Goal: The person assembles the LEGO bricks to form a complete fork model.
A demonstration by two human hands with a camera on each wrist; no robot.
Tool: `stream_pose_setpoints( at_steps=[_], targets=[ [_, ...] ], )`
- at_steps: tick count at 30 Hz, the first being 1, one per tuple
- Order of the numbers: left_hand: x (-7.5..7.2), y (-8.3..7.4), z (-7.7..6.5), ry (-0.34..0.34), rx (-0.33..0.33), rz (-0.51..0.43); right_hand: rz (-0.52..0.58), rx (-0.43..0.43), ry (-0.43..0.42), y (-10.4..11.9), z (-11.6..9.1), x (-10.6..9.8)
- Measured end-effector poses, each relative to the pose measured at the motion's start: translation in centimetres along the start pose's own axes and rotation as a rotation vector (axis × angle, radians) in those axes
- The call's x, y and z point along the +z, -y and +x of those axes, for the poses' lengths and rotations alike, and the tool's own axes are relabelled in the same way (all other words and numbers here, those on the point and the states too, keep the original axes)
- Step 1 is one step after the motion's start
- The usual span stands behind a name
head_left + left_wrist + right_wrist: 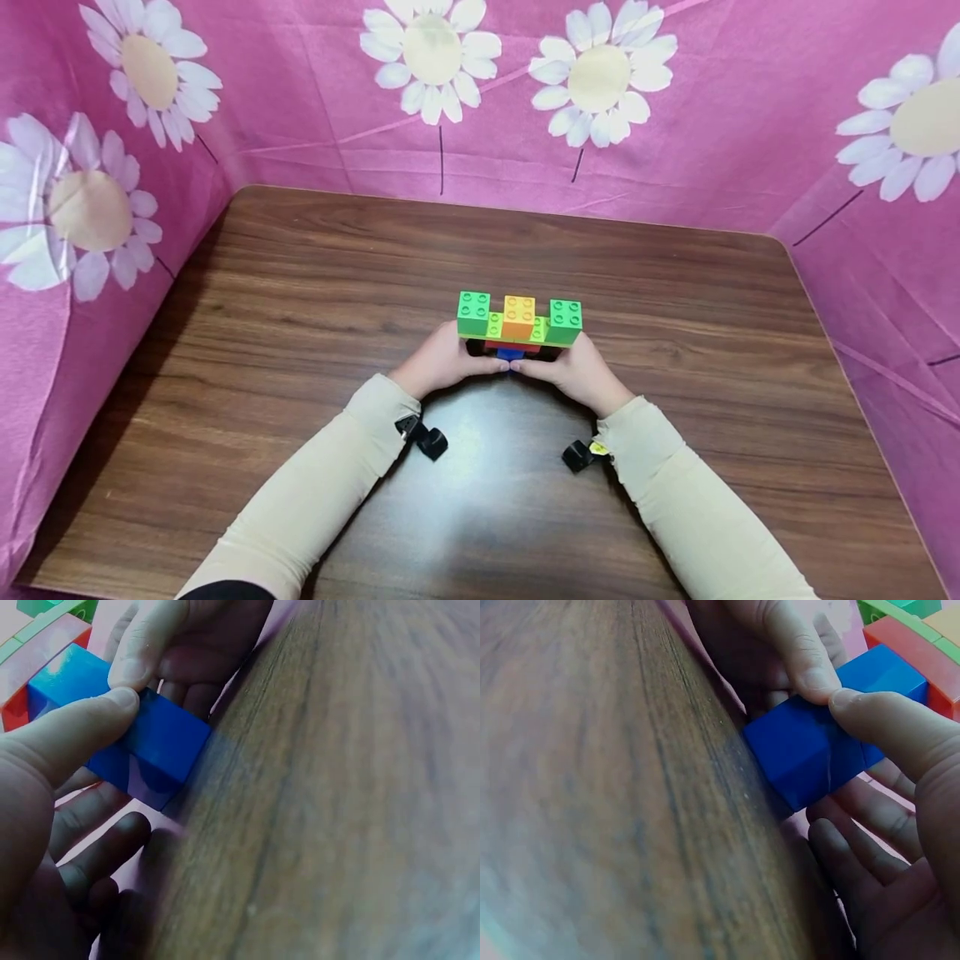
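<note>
A toy-brick build stands upright on the table between my hands. Its stem is blue bricks point(169, 739), with the lower end at the tabletop in both wrist views. Above the blue lies a red brick point(911, 656), and over that a lime-green strip point(495, 326). On top sit a green brick point(473, 313) at the left end, an orange brick point(519, 317) in the middle and another green brick point(565, 320) at the right end. My left hand point(446, 358) and right hand point(581, 371) pinch the blue stem from either side, thumb tips meeting on its near face, fingers partly hidden behind.
The brown wood-grain table point(337, 258) extends around the build on all sides. Pink cloth point(300, 92) with large white daisies hangs along the back and both sides. A small black camera mount point(423, 437) is strapped at each wrist, over pale sleeves point(315, 492).
</note>
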State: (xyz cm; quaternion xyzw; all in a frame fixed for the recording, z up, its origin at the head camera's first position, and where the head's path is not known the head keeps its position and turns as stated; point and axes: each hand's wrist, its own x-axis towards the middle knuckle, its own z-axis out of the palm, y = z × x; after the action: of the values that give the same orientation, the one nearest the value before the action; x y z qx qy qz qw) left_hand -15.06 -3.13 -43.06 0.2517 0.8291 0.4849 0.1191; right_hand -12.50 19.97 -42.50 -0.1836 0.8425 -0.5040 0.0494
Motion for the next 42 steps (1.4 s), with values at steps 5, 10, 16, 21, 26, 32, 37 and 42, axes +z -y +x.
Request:
stream_pose_setpoints(
  at_steps=[5, 10, 16, 21, 26, 32, 37, 42],
  targets=[
    [0.2, 0.4, 0.0, -0.006, -0.005, -0.004, 0.035, 0.043, 0.003, 2.2, -0.4, -0.2],
    [-0.2, 0.7, 0.1, -0.006, -0.016, -0.032, 0.055, 0.102, 0.008, 1.3, -0.3, -0.3],
    [-1.7, 1.2, 0.1, 0.044, -0.059, -0.22, 0.09, 0.187, -0.008, -0.7, -0.5, -1.2],
    [-2.8, 1.1, 0.0, 0.088, -0.053, -0.294, 0.192, 0.183, -0.013, -0.1, -0.7, -2.0],
    [-3.8, 0.3, 0.0, 0.047, 0.009, -0.302, 0.194, 0.154, -0.028, 0.9, -0.8, -2.9],
    [-5.2, -1.3, -0.4, 0.011, 0.043, -0.299, 0.173, 0.118, -0.062, 2.1, -1.2, -4.0],
    [-6.4, -2.1, -0.9, -0.021, 0.064, -0.274, 0.179, 0.071, -0.076, 3.0, -1.4, -4.6],
    [-7.3, -2.5, -1.1, -0.049, 0.086, -0.237, 0.237, 0.021, -0.094, 3.5, -1.3, -5.1]
  ],
)
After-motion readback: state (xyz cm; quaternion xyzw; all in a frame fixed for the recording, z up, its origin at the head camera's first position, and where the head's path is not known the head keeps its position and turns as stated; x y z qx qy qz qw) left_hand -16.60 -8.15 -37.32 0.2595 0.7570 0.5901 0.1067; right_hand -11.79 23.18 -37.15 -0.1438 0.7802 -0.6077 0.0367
